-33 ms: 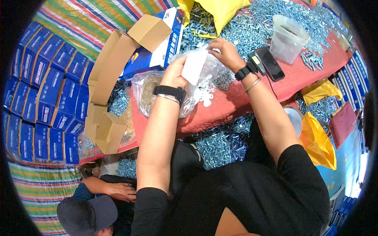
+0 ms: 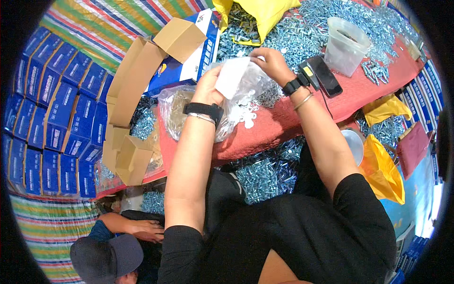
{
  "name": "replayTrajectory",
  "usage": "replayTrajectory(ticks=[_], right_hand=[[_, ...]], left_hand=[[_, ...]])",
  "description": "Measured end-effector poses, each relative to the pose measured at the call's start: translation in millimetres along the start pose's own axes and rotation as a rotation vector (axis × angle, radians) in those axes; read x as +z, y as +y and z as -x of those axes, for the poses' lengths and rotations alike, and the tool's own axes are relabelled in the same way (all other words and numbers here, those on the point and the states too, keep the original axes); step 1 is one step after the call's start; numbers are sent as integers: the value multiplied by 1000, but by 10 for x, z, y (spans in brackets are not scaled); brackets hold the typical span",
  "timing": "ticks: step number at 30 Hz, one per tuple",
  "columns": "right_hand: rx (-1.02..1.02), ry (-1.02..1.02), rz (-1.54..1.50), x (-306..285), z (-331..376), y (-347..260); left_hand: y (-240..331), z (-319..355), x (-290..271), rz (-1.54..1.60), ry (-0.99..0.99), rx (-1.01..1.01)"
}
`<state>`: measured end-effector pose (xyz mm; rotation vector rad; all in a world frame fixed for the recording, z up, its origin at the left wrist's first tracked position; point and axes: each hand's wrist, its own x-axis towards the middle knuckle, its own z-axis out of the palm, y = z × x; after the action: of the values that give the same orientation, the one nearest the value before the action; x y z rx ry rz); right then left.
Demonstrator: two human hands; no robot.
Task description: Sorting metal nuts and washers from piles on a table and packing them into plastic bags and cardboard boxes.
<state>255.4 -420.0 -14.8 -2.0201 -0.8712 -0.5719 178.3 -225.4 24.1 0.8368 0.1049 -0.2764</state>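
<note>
My left hand (image 2: 209, 87) is closed on a flat white bag (image 2: 231, 78), thin like plastic or paper, held tilted over the far side of the table. Close by on its right, my right hand (image 2: 272, 65) has its fingers bent together at the bag's upper right edge; what lies between the fingertips is too small to make out. Behind and below them sits a crumpled clear plastic bag (image 2: 177, 106). White and silvery washers (image 2: 248, 118) lie scattered beside it on the red cloth (image 2: 265, 137).
Heaps of bolts (image 2: 302, 23) cover the table's far side, with a yellow bag (image 2: 265, 19), a translucent tub (image 2: 343, 47) and a black phone (image 2: 324, 75). Open brown cartons (image 2: 132, 80) and stacked blue boxes (image 2: 61, 113) stand left. A capped person (image 2: 106, 255) sits at lower left.
The white bag has tilted a little and shifted slightly left with my left hand. My right hand stays near its upper edge.
</note>
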Motion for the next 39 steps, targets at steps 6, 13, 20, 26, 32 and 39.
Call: replayTrajectory(ticks=[6, 13, 20, 26, 32, 39], right_hand=[[257, 21, -602, -75, -168, -300], [287, -71, -663, -100, -199, -402], [448, -70, -838, -214, -180, -450], [112, -143, -87, -194, -159, -638], [182, -102, -173, -138, -144, -446], [584, -236, -858, -208, -67, -282]], left_hand=[[53, 62, 86, -160, -40, 66], [-17, -10, 309, -332, 90, 23], [12, 3, 301, -274, 161, 157], [23, -4, 176, -203, 219, 201], [19, 35, 225, -193, 180, 198], [-10, 41, 154, -161, 169, 198]])
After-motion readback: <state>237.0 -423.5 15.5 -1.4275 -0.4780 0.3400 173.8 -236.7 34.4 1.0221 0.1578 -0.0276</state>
